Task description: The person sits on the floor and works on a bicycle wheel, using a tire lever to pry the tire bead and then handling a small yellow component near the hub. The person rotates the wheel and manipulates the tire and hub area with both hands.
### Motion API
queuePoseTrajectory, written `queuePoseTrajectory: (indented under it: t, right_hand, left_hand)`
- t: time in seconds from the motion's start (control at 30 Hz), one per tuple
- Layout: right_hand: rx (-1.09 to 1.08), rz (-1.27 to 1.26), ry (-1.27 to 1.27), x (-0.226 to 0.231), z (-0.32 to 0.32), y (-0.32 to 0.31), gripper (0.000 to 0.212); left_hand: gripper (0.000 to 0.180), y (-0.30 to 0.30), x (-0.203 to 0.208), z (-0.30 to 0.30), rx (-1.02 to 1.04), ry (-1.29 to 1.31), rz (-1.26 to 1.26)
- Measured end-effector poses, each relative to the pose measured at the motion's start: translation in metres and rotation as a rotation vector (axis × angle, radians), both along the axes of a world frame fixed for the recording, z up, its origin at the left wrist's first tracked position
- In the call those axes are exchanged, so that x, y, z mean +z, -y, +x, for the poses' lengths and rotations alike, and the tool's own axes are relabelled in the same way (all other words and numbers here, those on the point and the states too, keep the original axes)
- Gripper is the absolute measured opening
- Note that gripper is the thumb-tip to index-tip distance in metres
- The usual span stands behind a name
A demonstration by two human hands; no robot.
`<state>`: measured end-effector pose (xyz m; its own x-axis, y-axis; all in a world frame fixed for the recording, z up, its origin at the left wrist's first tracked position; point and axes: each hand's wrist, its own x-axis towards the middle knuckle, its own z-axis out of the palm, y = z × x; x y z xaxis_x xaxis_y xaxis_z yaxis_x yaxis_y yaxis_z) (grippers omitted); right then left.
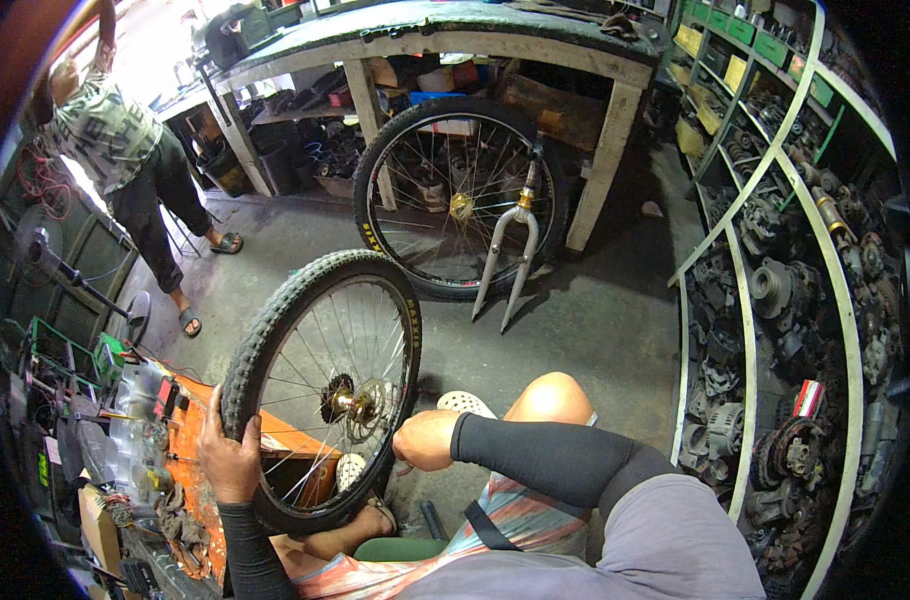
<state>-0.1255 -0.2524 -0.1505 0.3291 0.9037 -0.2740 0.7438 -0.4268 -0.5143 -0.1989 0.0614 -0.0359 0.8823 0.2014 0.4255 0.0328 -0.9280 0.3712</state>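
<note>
A bicycle wheel (257, 325) with a knobbly black tire stands upright and slightly tilted in front of me. Its cassette and brake disc sit at the gold hub (352, 402). My left hand (232, 455) is closed around the tire on the left side, thumb towards the rim. At the wheel's right edge, my right hand (425, 440) is curled into a fist against the tire and rim. Whatever lies in its fingers is hidden. Farther off, a second wheel (462, 206) leans against the workbench, with a grey suspension fork (515, 230) propped before it.
A workbench (425, 42) spans the back. Shelves (750, 300) full of metal parts line the right. An orange surface (200, 420) with clear plastic containers (140, 415) is at the left. Another person (125, 150) stands at the far left near a fan (45, 245).
</note>
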Motion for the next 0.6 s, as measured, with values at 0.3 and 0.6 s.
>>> queuePoseTrajectory:
  t: [0.3,0.6]
  right_hand:
    - [0.012,0.008,-0.014,-0.004,0.005,0.003,0.027]
    - [-0.015,-0.002,-0.043,0.02,0.001,0.005,0.03]
  left_hand:
    - [0.072,-0.002,0.004,0.004,0.005,0.009,0.013]
    - [0.075,-0.002,0.001,-0.003,0.026,-0.01,0.03]
